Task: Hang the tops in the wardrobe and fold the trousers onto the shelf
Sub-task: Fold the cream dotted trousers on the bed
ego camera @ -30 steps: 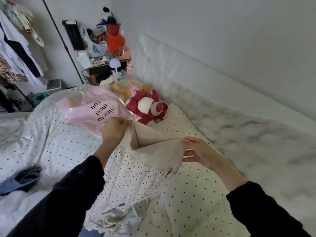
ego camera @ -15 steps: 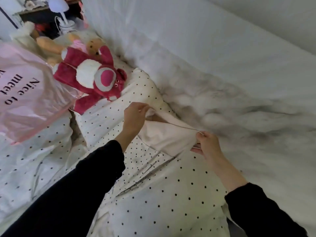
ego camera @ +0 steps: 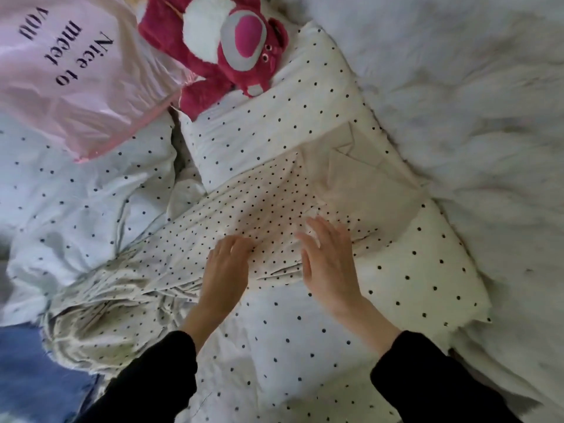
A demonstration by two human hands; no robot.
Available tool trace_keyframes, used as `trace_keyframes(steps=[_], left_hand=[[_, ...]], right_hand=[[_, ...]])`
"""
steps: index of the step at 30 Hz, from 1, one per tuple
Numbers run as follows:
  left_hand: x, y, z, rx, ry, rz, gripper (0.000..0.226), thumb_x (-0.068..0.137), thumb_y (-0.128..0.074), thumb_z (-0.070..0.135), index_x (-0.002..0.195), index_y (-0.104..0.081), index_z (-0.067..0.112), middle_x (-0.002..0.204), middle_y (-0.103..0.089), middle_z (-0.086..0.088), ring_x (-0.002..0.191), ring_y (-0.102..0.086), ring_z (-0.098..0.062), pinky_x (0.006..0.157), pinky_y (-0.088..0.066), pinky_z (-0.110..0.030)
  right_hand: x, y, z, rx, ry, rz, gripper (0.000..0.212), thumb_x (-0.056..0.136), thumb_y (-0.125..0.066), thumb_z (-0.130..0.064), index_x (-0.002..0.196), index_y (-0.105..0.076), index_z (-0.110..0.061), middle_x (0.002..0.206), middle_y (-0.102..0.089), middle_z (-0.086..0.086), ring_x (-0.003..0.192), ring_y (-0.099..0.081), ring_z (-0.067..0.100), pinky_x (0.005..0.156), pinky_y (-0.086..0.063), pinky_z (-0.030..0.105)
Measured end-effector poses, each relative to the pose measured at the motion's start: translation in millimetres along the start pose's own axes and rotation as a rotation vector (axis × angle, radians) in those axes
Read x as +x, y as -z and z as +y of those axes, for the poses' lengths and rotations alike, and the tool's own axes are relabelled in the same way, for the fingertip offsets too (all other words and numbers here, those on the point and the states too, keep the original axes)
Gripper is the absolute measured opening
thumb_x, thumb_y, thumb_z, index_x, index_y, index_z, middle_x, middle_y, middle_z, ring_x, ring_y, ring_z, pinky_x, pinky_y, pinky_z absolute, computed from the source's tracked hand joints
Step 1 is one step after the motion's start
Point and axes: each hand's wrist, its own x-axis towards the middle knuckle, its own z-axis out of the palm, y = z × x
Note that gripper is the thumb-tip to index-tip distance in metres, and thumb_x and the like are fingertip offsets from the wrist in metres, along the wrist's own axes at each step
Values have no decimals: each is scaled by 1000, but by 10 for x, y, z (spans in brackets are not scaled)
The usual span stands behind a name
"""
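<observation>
On the bed [ego camera: 305, 346], a cream polka-dot garment [ego camera: 244, 215] lies spread across the pillow [ego camera: 427, 270]. Left hand [ego camera: 225, 270] and right hand [ego camera: 329, 264] press it flat, fingers straight and slightly apart. Folding appears barely begun; nothing is hung or shelved within view.

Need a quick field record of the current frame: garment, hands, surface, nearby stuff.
garment: cream polka-dot garment with a plain beige waist section, spread flat on the bed
left hand: left hand fingers flat on the dotted fabric
right hand: right hand fingers straight, over the fabric; contact unclear, blurred
surface: dotted duvet
nearby: red plush bear above the garment; pink bag upper left; blue fabric lower left
</observation>
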Motion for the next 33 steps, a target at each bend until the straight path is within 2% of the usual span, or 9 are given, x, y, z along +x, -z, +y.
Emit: trace_keyframes(steps=[4, 7, 13, 19, 22, 24, 27, 29, 33], left_hand=[[-588, -15, -513, 82, 56, 54, 15, 79, -62, -1, 92, -60, 7, 88, -60, -8, 73, -58, -28, 64, -53, -41], [-844, -94, -836, 163, 107, 29, 42, 66, -71, -7, 99, -52, 10, 97, -60, -13, 84, -59, -34, 72, -52, -44], [-895, 241, -1493, 368, 189, -46, 69, 70, -77, 13, 129, -41, 11, 126, -51, -22, 122, -46, -41, 103, -23, -70], [-524, 901, -2051, 317, 241, -30, 68, 88, -59, 35, 146, -26, 19, 156, -18, -10, 145, -11, -28, 115, -2, -55], [-555, 1013, -2240, 155, 380, -70, 62, 89, -59, 32, 143, -32, 14, 150, -30, -13, 139, -27, -30, 113, -21, -53], [-664, 1020, -2353, 57, 451, -53, 54, 93, -54, 31, 140, -36, 12, 145, -37, -14, 132, -38, -32, 108, -31, -51], [-865, 1095, -2628, -23, 579, -99, 50, 96, -47, 34, 140, -36, 13, 140, -42, -17, 125, -44, -34, 100, -38, -48], [-977, 1141, -2842, -62, 659, -183, 52, 93, -53, 35, 138, -40, 12, 131, -49, -18, 121, -47, -35, 95, -39, -44], [-1158, 1162, -3080, -190, 817, -131, 16, 89, -60, 18, 98, -62, 5, 89, -61, -12, 95, -59, -33, 71, -36, -30]], right_hand=[[-298, -452, -505, 27, 246, -52, 29, 64, -74, 1, 90, -67, -11, 101, -64, 8, 102, -53, 23, 92, -40, 43], [-406, -726, -722, -47, 339, -149, 35, 60, -79, -6, 93, -67, -11, 98, -64, 7, 97, -56, 25, 89, -41, 45], [-334, -874, -877, -333, 241, -176, 27, 74, -57, -9, 98, -70, -12, 98, -64, 7, 93, -59, 27, 86, -36, 42], [-222, -715, -1016, -403, 112, -190, 18, 55, -69, 5, 66, -67, -9, 75, -61, 5, 73, -59, 26, 69, -44, 37], [-249, -696, -1142, -388, 71, -216, 14, 67, -74, -18, 75, -67, -9, 83, -64, 6, 79, -61, 26, 75, -42, 40], [-217, -708, -1239, -372, 102, -162, 23, 81, -57, -32, 79, -67, -10, 83, -64, 6, 78, -61, 26, 75, -44, 41], [76, -826, -1508, -272, 236, -34, 31, 91, -41, -27, 82, -67, -14, 84, -65, 2, 80, -62, 23, 78, -42, 39], [360, -991, -1769, -201, 280, -10, 14, 89, -53, -16, 90, -67, -12, 87, -68, 3, 82, -64, 23, 79, -46, 38], [877, -1308, -2214, -140, 221, -278, 22, 93, -53, -12, 113, -61, -11, 108, -65, 5, 106, -59, 25, 96, -37, 42]])
